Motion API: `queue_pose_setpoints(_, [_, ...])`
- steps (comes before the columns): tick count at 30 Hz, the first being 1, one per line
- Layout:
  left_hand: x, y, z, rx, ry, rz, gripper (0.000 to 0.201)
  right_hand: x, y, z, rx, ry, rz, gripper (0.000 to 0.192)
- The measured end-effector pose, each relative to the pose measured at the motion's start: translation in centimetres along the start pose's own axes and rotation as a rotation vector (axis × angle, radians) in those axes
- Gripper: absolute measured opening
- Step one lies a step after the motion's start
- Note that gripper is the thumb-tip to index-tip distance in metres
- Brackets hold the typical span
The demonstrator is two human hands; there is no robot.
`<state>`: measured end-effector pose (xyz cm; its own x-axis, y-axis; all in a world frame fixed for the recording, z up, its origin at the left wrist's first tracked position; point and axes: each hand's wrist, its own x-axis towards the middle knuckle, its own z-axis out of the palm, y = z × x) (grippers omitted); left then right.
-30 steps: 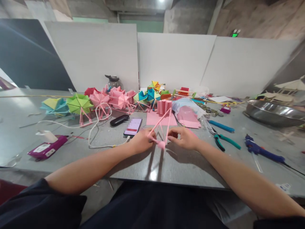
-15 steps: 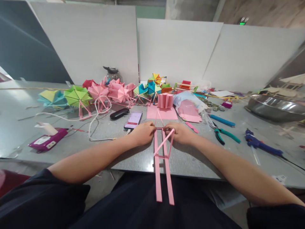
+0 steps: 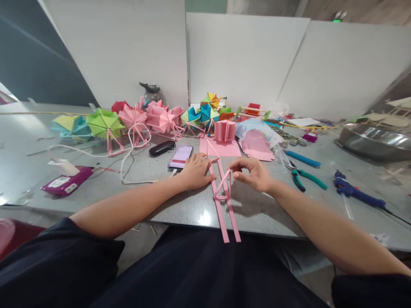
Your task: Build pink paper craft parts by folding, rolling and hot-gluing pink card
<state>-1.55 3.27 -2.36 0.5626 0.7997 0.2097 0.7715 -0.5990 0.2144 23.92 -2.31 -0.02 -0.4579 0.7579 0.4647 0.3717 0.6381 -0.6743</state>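
Note:
A pink frame (image 3: 232, 218) made of two long flat strips joined by crosspieces lies on the table, its near ends reaching past the front edge. Upright triangles of thin pink strips stand at its middle and far end. My left hand (image 3: 196, 171) rests with fingers stretched out, palm down, against the left strip near the far crosspiece. To the right, my right hand (image 3: 253, 173) is held with thumb and fingers apart. Its index fingertip is at the top of the middle triangle (image 3: 221, 185); whether they touch I cannot tell.
Beyond the hands sit a phone (image 3: 181, 157), a black case (image 3: 162, 148), pink sheets (image 3: 205, 145) and a folded pink paper piece (image 3: 224, 130). Several colourful paper models (image 3: 104, 124) line the back. Pliers (image 3: 310, 177), a glue gun (image 3: 358, 192) and a metal basin (image 3: 375, 139) are at right.
The frame has slid away from my body and turned slightly. My right hand has let go of the far crosspiece and come to the middle triangle; my left hand has spread its fingers.

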Motion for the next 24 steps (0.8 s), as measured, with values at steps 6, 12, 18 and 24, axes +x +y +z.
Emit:
queue_pose_setpoints(6, [1.1, 0.4, 0.8, -0.071, -0.029, -0.029, 0.067, -0.2, -1.2, 1.9, 0.03, -0.043, 0.042, 0.04])
queue_pose_setpoints(12, [1.1, 1.3, 1.0, 0.087, -0.006, -0.027, 0.063, -0.1, -1.6, 2.0, 0.022, -0.05, 0.043, 0.04])
queue_pose_setpoints(18, [0.3, 1.9, 0.4, 0.133, 0.111, 0.147, 0.046, 0.0, -1.8, 2.0, -0.015, -0.062, 0.027, 0.044])
queue_pose_setpoints(24, [2.0, 1.6, 1.2, 0.028, -0.122, 0.207, 0.055, -0.1, -1.8, 2.2, -0.021, -0.063, -0.016, 0.04])
